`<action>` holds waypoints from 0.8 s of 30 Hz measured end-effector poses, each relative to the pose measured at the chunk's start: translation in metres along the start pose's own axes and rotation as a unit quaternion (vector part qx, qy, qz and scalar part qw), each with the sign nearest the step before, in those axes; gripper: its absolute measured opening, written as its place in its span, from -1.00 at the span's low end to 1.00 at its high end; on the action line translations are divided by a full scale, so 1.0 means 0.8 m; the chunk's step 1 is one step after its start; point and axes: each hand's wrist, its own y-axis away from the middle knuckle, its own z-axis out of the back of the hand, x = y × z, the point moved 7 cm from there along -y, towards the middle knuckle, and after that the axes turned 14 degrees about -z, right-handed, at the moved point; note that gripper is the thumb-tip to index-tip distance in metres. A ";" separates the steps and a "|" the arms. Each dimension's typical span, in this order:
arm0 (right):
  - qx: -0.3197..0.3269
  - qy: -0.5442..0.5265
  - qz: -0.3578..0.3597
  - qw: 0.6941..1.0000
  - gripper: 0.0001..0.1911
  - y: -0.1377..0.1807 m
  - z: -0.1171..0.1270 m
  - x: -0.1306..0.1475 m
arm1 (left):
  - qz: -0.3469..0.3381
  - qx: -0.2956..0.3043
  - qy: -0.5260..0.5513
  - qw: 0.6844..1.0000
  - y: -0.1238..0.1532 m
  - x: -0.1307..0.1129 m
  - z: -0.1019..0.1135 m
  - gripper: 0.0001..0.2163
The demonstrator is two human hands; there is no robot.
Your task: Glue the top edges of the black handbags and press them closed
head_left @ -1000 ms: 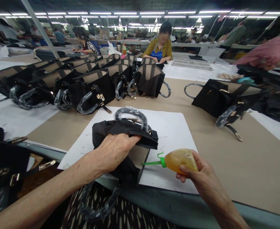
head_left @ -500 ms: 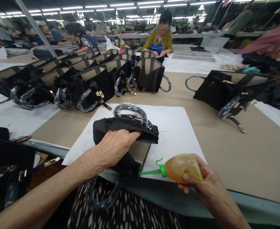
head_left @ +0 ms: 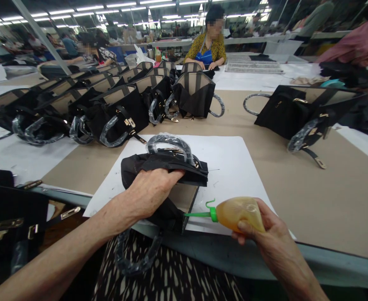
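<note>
A black handbag (head_left: 134, 167) with plastic-wrapped handles lies tipped over at the table's front edge, its opening facing right. My left hand (head_left: 154, 188) grips the bag's upper side, with the fingers partly hidden inside the opening. One wrapped handle (head_left: 171, 144) arches above; the other hangs below the edge. In my right hand (head_left: 259, 230) is a soft glue bottle (head_left: 238, 213) of amber liquid, held sideways. Its thin green nozzle (head_left: 198, 215) points left, the tip at the bag's lower rim; whether it touches I cannot tell.
White paper (head_left: 231, 163) lies under the bag on the tan tabletop. Several black handbags (head_left: 126, 108) stand in rows at the back left, and another handbag (head_left: 281, 110) stands at the right. Across the table a person (head_left: 205, 46) works. More bag parts (head_left: 11, 217) sit at the near left.
My right hand has raised the glue bottle slightly, and the nozzle tip has moved up along the bag's lower rim. My left hand keeps its grip. The camera view has shifted a little.
</note>
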 end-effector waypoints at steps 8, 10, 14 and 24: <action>0.050 -0.005 -0.045 0.998 -0.55 0.010 -0.002 -0.014 | 0.003 0.007 0.004 1.000 0.000 0.001 -0.002 -0.66; 0.024 -0.039 -0.045 0.998 -0.54 0.010 0.001 -0.015 | -0.004 -0.006 -0.002 1.000 0.001 0.000 0.000 -0.66; -0.009 -0.100 -0.054 0.993 -0.55 0.007 0.005 -0.022 | -0.011 -0.011 -0.010 1.000 0.001 -0.001 0.000 -0.66; 0.010 -0.125 -0.086 0.988 -0.61 0.008 -0.001 -0.039 | 0.002 0.001 -0.009 1.000 0.000 -0.001 0.000 -0.67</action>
